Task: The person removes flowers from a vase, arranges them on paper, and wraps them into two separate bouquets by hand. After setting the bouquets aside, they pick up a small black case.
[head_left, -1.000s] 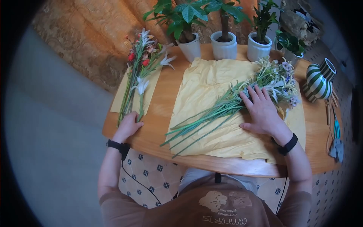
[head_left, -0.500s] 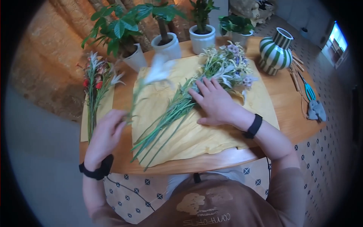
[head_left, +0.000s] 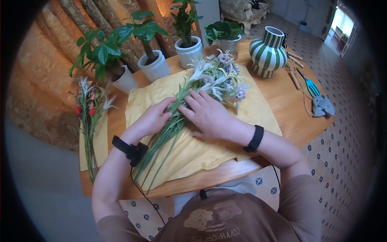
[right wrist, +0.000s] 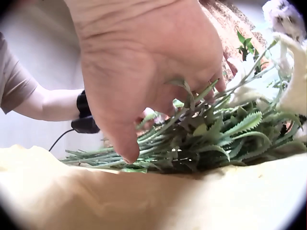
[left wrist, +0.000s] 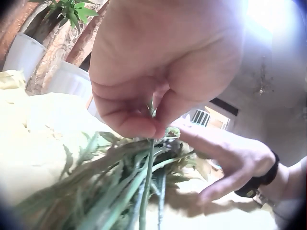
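A bunch of white and purple flowers (head_left: 225,78) lies diagonally on crumpled yellow paper (head_left: 258,109), its green stems (head_left: 155,149) toward the lower left. The left hand (head_left: 151,119) is over the stems; in the left wrist view that hand (left wrist: 153,81) pinches a thin green stem (left wrist: 147,177) between thumb and fingertips. Across the upper stems rests the right hand (head_left: 211,117), fingers extended. In the right wrist view the right hand (right wrist: 148,62) lies over the leafy stems (right wrist: 201,139), its fingertips partly hidden among leaves.
Red and white flowers (head_left: 92,105) lie on another yellow sheet (head_left: 100,141) at the left. Potted plants (head_left: 155,68) line the table's back edge. A green-and-white striped vase (head_left: 268,54), a teal-handled tool (head_left: 311,86) and a grey object (head_left: 323,106) are at the right.
The left hand has lifted a white-flowered stem from the left pile and carried it right onto the larger bunch. The right hand stays on that bunch. The head view has shifted rightward.
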Demonstrator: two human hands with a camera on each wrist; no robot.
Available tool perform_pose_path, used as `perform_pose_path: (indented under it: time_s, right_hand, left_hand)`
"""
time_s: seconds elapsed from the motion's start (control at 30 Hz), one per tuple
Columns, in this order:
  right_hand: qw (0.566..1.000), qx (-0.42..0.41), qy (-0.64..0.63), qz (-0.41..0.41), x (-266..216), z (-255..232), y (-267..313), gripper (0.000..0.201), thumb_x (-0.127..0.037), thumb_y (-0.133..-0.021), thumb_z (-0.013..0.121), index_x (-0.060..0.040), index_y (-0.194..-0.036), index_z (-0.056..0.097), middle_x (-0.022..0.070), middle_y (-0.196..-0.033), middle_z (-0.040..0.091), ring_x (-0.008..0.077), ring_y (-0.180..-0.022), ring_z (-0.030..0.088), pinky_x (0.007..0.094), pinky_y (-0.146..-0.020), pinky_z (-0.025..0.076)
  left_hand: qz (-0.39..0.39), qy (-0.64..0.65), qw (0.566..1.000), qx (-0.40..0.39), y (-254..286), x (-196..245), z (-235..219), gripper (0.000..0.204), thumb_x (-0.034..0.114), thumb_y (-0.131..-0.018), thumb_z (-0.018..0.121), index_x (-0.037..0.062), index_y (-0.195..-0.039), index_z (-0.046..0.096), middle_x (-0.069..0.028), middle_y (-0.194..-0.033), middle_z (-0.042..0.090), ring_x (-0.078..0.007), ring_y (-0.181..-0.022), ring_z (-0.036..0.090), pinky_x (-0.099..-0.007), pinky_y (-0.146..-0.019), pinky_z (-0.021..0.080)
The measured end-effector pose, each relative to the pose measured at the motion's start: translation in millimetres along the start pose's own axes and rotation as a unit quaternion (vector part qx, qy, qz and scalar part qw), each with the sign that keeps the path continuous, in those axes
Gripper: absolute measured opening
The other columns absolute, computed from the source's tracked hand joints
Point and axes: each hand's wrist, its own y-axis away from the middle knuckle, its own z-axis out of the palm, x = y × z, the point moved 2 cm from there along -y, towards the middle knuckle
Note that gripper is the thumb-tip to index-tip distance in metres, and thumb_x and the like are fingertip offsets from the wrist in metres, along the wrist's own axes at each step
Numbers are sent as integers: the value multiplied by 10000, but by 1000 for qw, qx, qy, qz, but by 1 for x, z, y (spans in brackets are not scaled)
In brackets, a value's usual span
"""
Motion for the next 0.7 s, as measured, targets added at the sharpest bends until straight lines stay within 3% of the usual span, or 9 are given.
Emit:
perform_pose_path:
  time_s: [0.07,0.13,0.2,0.27,0.43,0.47,0.53,0.67,0.7]
  right_hand:
    - [1000,21,4,-10,-3,-8,3,673,-376,-739,712,-36,-1284,511,222,-1260,500,363,-1278,405,469,-1088,290]
    - [996,-49,-68,23,-7,-13,0,669,-370,-732,720,-29,-1272,519,225,-1248,510,363,-1274,411,471,-1086,291]
    - [992,-91,-71,40,-5,-22,-2,689,-381,-736,722,-27,-1286,506,223,-1288,492,357,-1289,399,475,-1094,280]
    - [999,35,37,13,3,-28,2,708,-402,-748,712,-36,-1310,483,213,-1345,460,360,-1312,377,486,-1104,265]
    - [997,-50,18,63,26,-4,4,880,-578,-739,676,-59,-1397,409,207,-1439,374,371,-1362,302,502,-1137,192]
    - [997,-54,17,56,26,-2,3,880,-578,-739,676,-59,-1397,409,207,-1439,374,371,-1362,302,502,-1137,192]
    - [994,-83,-1,66,29,2,4,877,-589,-737,669,-57,-1389,423,211,-1437,377,363,-1365,303,506,-1138,187]
    - [994,-97,-7,58,29,3,3,894,-605,-718,670,-44,-1373,437,225,-1427,384,375,-1360,310,513,-1132,197]
    - [995,-87,-4,53,30,6,4,900,-604,-707,679,-38,-1366,442,229,-1420,390,383,-1352,319,517,-1130,202]
  left_hand:
    - [7,-4,1000,-8,0,-5,1,422,31,-868,548,40,-1284,473,-219,-1114,618,-386,-1041,588,-408,-886,472]
    - [34,-96,994,-29,1,-5,2,418,26,-873,530,42,-1287,476,-229,-1128,609,-393,-1050,581,-414,-900,466]
    - [50,-99,993,-30,0,-13,7,427,25,-879,529,56,-1300,466,-221,-1108,616,-370,-1024,595,-405,-888,468]
    - [66,-103,992,-28,0,-15,9,437,25,-885,528,70,-1314,456,-212,-1087,622,-347,-998,609,-395,-877,469]
    - [110,-203,973,-8,6,-4,10,457,28,-848,550,50,-1295,456,-228,-1130,586,-406,-1041,560,-425,-882,469]
    - [104,-199,975,-5,12,7,8,457,28,-848,550,50,-1295,456,-228,-1130,586,-406,-1041,560,-425,-882,469]
    - [-5,-268,963,-26,24,34,3,513,25,-827,563,43,-1320,423,-233,-1217,532,-408,-1073,542,-419,-878,467]
    - [1,-328,944,-14,38,36,7,568,69,-803,600,-5,-1326,390,-269,-1293,468,-418,-1095,528,-428,-907,458]
    - [48,-348,936,4,41,32,15,594,106,-798,609,-37,-1325,377,-289,-1300,456,-418,-1115,519,-439,-925,451]
